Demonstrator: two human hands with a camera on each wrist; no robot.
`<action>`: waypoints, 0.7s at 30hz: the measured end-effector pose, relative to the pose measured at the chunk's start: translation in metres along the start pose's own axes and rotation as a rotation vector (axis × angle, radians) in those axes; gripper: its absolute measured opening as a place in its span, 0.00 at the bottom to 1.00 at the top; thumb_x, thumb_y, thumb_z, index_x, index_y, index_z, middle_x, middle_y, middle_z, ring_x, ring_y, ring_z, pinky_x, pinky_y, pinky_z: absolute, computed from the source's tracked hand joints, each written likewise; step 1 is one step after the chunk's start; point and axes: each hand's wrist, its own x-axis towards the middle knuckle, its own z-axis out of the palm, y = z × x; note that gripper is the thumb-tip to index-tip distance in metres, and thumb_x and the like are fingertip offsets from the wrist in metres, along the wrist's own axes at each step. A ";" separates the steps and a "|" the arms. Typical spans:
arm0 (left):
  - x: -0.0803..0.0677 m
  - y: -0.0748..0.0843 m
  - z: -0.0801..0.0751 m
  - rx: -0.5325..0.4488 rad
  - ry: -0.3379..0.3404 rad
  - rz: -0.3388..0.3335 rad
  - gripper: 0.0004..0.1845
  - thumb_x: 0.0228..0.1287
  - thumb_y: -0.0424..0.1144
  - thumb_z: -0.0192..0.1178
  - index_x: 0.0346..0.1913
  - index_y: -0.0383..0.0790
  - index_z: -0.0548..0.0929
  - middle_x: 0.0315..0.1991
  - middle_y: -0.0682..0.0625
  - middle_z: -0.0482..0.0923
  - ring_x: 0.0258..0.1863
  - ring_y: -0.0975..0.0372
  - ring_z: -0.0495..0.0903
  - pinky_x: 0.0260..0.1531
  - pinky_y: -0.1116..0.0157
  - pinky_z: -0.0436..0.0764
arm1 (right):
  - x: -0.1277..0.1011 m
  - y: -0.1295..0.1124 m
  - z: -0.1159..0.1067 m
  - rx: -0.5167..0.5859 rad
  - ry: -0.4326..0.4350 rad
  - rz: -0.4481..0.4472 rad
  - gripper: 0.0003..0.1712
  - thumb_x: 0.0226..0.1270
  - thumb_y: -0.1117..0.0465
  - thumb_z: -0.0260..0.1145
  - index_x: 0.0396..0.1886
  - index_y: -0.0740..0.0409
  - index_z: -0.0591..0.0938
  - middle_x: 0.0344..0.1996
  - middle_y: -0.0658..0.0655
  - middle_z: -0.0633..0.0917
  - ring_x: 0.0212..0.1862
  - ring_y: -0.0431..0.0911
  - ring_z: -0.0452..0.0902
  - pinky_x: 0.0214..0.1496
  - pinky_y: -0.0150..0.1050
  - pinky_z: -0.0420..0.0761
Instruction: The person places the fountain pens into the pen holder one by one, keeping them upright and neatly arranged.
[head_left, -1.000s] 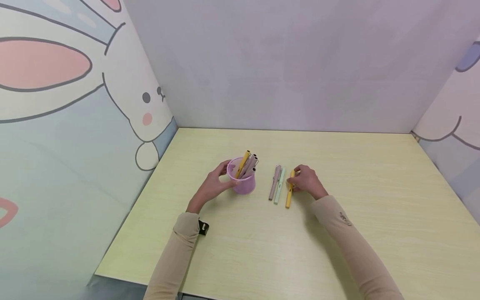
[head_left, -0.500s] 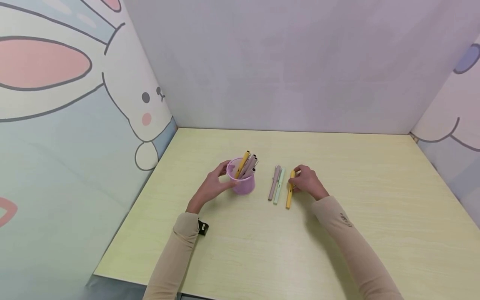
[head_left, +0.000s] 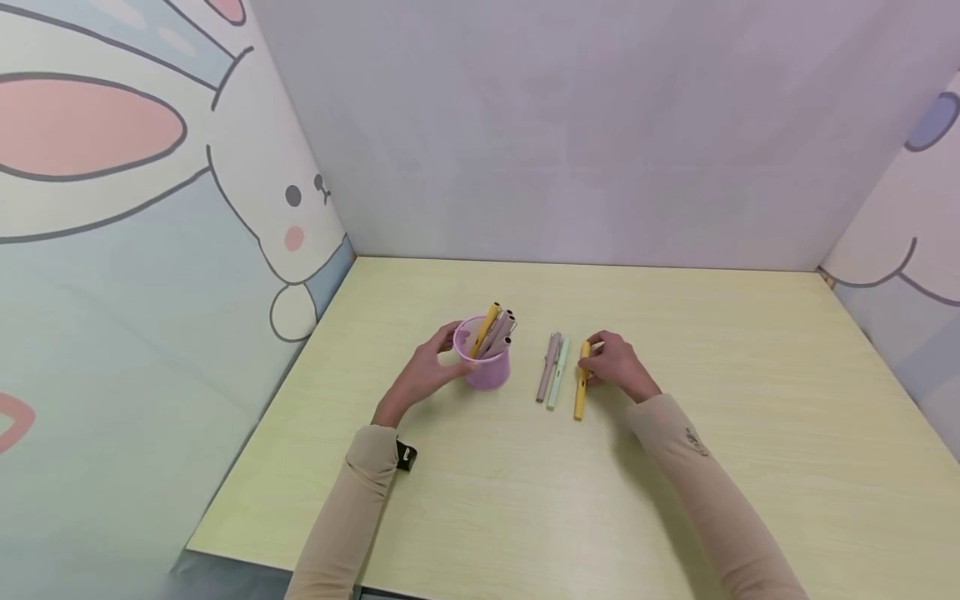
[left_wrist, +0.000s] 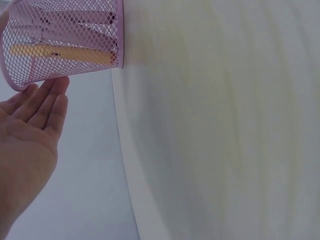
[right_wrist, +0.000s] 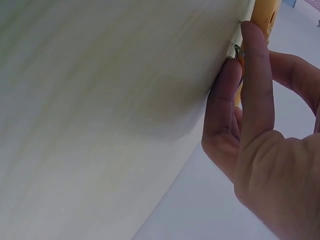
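My left hand (head_left: 422,375) holds the pink mesh pen cup (head_left: 489,375) by its left side, thumb at the front and fingers behind. Inside the cup lean a yellow pen (head_left: 484,329) and several mauve pens (left_wrist: 82,25). On the table, my right hand (head_left: 613,363) pinches a second yellow pen (head_left: 580,396), which lies flat, its upper part partly covered by the fingers. In the right wrist view that hand (right_wrist: 250,115) has thumb and fingers around the yellow pen (right_wrist: 262,15). A pale green pen (head_left: 557,379) and a mauve pen (head_left: 548,371) lie between cup and right hand.
Everything stands on a pale wood-grain table (head_left: 480,500). A plain grey-lilac wall (head_left: 570,133) rises behind it, and a wall with a painted rabbit (head_left: 255,183) is at the left. A black strap (head_left: 406,456) shows at the left cuff.
The near end of the yellow pen under my right hand has shifted very slightly rightward and toward me. My left hand and the cup keep their place.
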 end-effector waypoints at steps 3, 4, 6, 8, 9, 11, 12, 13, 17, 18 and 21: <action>0.001 0.000 0.000 -0.003 0.002 0.003 0.45 0.64 0.53 0.72 0.78 0.44 0.65 0.71 0.44 0.72 0.68 0.47 0.72 0.67 0.42 0.69 | 0.001 0.001 -0.001 0.019 -0.001 0.000 0.28 0.70 0.69 0.65 0.65 0.75 0.68 0.49 0.72 0.79 0.33 0.46 0.84 0.36 0.37 0.87; 0.001 0.000 0.000 -0.003 0.003 0.004 0.44 0.64 0.53 0.72 0.78 0.44 0.65 0.70 0.44 0.72 0.68 0.47 0.72 0.67 0.42 0.69 | 0.000 0.002 -0.002 0.031 -0.004 -0.004 0.28 0.70 0.70 0.65 0.66 0.75 0.67 0.49 0.72 0.79 0.33 0.47 0.84 0.36 0.38 0.87; 0.001 0.001 0.000 -0.005 0.006 0.007 0.44 0.63 0.52 0.73 0.78 0.44 0.65 0.70 0.44 0.73 0.68 0.47 0.72 0.67 0.42 0.69 | 0.000 0.003 -0.003 0.054 -0.009 -0.017 0.29 0.70 0.70 0.64 0.67 0.76 0.67 0.48 0.71 0.78 0.35 0.48 0.84 0.37 0.38 0.87; 0.002 0.001 0.000 -0.007 0.006 0.010 0.44 0.63 0.53 0.73 0.78 0.44 0.65 0.70 0.44 0.73 0.68 0.47 0.72 0.67 0.42 0.69 | -0.001 0.003 -0.005 0.081 -0.013 -0.034 0.30 0.70 0.71 0.64 0.68 0.76 0.66 0.47 0.70 0.78 0.36 0.49 0.83 0.38 0.39 0.88; 0.002 0.001 0.000 -0.008 0.008 0.010 0.44 0.63 0.53 0.73 0.78 0.44 0.65 0.70 0.44 0.73 0.68 0.47 0.72 0.67 0.42 0.69 | -0.002 0.003 -0.006 0.094 -0.014 -0.045 0.30 0.70 0.71 0.63 0.68 0.76 0.66 0.46 0.69 0.78 0.37 0.49 0.83 0.39 0.39 0.88; 0.002 0.001 -0.001 -0.011 0.009 0.011 0.44 0.63 0.53 0.73 0.78 0.44 0.65 0.70 0.44 0.72 0.68 0.47 0.72 0.67 0.42 0.69 | -0.002 0.003 -0.008 0.113 -0.014 -0.066 0.31 0.71 0.71 0.63 0.69 0.77 0.65 0.45 0.68 0.77 0.37 0.49 0.82 0.39 0.40 0.88; 0.002 0.001 -0.001 -0.012 0.009 0.012 0.44 0.63 0.53 0.73 0.78 0.44 0.65 0.71 0.44 0.72 0.68 0.47 0.72 0.67 0.41 0.69 | -0.002 0.003 -0.009 0.123 -0.011 -0.073 0.31 0.71 0.71 0.63 0.69 0.76 0.65 0.45 0.68 0.77 0.37 0.49 0.82 0.40 0.40 0.88; 0.002 0.001 -0.001 -0.013 0.009 0.013 0.44 0.63 0.53 0.73 0.78 0.44 0.65 0.71 0.44 0.72 0.68 0.47 0.72 0.67 0.42 0.69 | -0.003 0.003 -0.009 0.135 -0.010 -0.084 0.31 0.71 0.72 0.63 0.69 0.76 0.65 0.44 0.67 0.77 0.37 0.49 0.82 0.40 0.41 0.88; 0.003 0.001 -0.001 -0.010 0.012 0.012 0.44 0.64 0.52 0.72 0.78 0.43 0.65 0.71 0.43 0.72 0.68 0.47 0.72 0.67 0.42 0.69 | -0.004 0.003 -0.011 0.174 -0.005 -0.123 0.31 0.71 0.72 0.63 0.70 0.76 0.65 0.43 0.66 0.76 0.37 0.49 0.81 0.41 0.42 0.88; 0.003 0.001 -0.001 -0.008 0.012 0.010 0.44 0.64 0.52 0.72 0.78 0.43 0.65 0.71 0.43 0.72 0.68 0.47 0.72 0.67 0.42 0.69 | -0.004 0.004 -0.012 0.186 -0.005 -0.135 0.31 0.70 0.72 0.63 0.70 0.77 0.65 0.43 0.66 0.76 0.37 0.49 0.80 0.41 0.42 0.88; 0.003 0.002 -0.001 -0.008 0.013 0.006 0.44 0.64 0.52 0.72 0.78 0.43 0.65 0.71 0.43 0.72 0.68 0.47 0.72 0.67 0.42 0.69 | -0.004 0.004 -0.013 0.231 -0.003 -0.170 0.32 0.70 0.73 0.64 0.70 0.77 0.65 0.43 0.66 0.75 0.38 0.48 0.79 0.41 0.44 0.88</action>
